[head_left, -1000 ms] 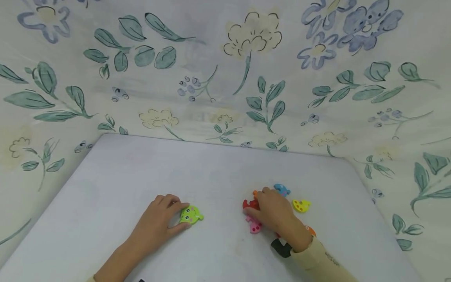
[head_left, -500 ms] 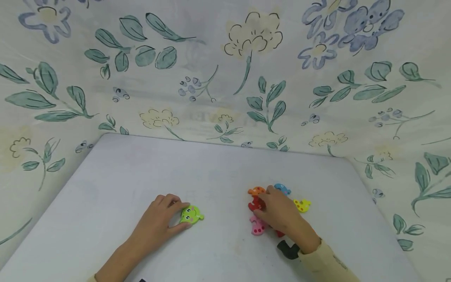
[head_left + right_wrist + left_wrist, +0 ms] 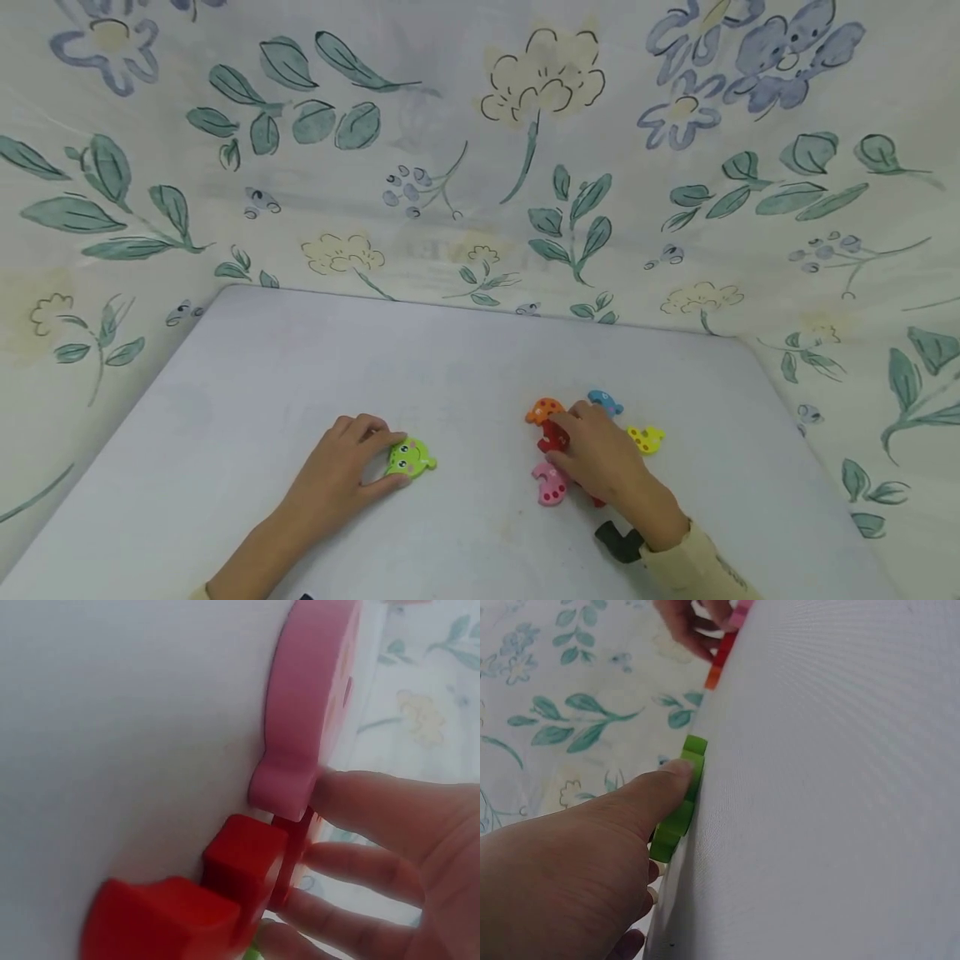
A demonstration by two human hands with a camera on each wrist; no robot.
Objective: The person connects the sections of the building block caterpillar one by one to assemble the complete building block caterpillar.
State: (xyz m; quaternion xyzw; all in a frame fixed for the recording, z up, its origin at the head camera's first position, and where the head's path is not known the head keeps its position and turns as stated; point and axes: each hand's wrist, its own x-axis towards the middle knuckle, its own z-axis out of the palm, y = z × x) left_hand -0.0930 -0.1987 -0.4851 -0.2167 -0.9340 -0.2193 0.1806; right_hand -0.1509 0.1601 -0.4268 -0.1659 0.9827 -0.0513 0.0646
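In the head view my left hand (image 3: 337, 467) pinches a bright green toy piece with a smiling animal face (image 3: 410, 458) between thumb and index finger, on the white table. The left wrist view shows the thumb on the green piece's edge (image 3: 681, 802). My right hand (image 3: 607, 458) pinches a small red toy piece (image 3: 553, 435) on the right side. Against that piece lies an orange spotted piece (image 3: 543, 409), and a pink spotted one (image 3: 551, 485) sits close to the thumb. Another red piece (image 3: 597, 502) is mostly hidden below the right hand.
Beyond the right hand lie a blue piece (image 3: 606, 402) and a yellow spotted piece (image 3: 647, 439). A black curved object (image 3: 618, 542) shows beside the right wrist. Flower-printed cloth (image 3: 480, 167) rises behind the white table (image 3: 300, 358) and along its sides.
My right hand has shifted a little right and nearer, with the red piece moving right. The pink piece has also shifted slightly, and more of the orange piece shows. My left hand stays put.
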